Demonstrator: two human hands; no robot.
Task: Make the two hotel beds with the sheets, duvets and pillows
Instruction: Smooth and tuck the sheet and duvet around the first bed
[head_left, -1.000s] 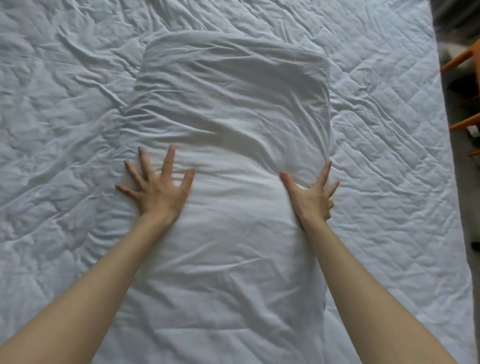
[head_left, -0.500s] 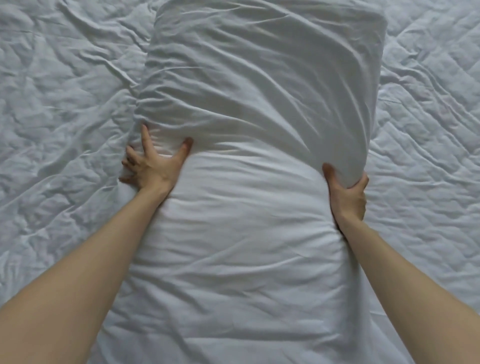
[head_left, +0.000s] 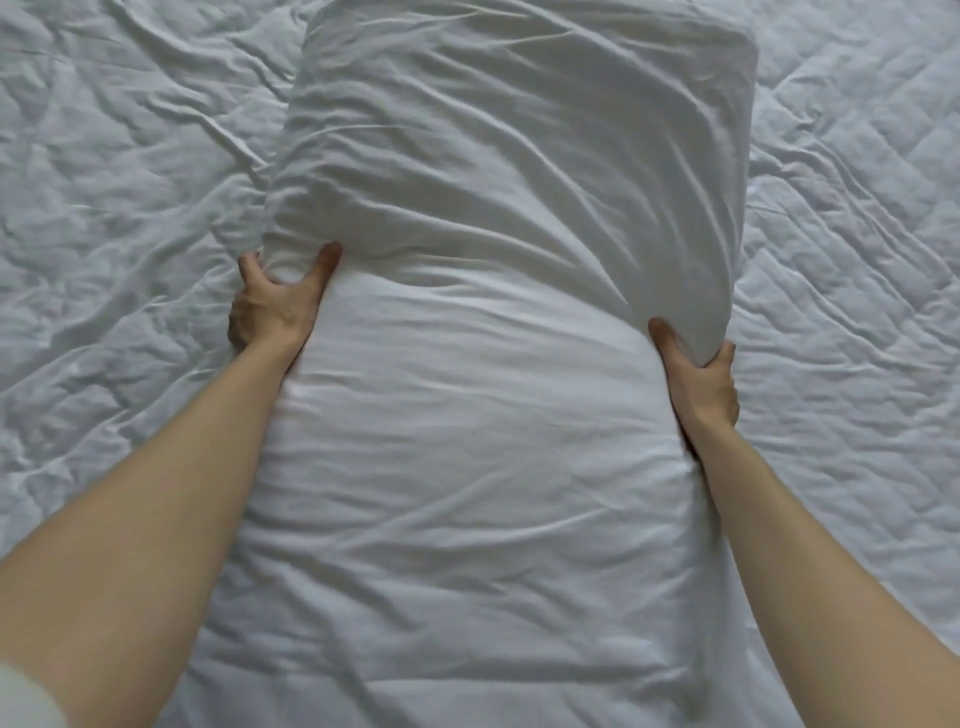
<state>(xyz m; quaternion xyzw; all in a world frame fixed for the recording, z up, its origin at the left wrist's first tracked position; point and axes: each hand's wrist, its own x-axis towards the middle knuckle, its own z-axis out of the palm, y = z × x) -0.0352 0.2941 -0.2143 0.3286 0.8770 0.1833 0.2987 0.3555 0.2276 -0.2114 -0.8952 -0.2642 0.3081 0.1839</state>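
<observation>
Quilted mattress cover (head_left: 114, 218) filled the frame, rumpled; couldn't tell whether any sheet was on it. Pillow (head_left: 467, 493) lay lengthwise on it, centred, near end toward the person. Pillowcase (head_left: 519, 156) covered the far half only, its hem bunched in a ridge across the middle, near half bare.

Left hand (head_left: 275, 306) gripped the hem at the pillow's left edge, thumb on top, fingers curled round the side. Right hand (head_left: 698, 384) clamped the hem at the right edge, thumb on top, fingers wrapped round the fold.

My read: mid-step, casing the pillow. To do it well: draw both sides toward the body evenly so the hem runs square, grip fabric rather than filling, seat the filling into the far corners, then smooth.
</observation>
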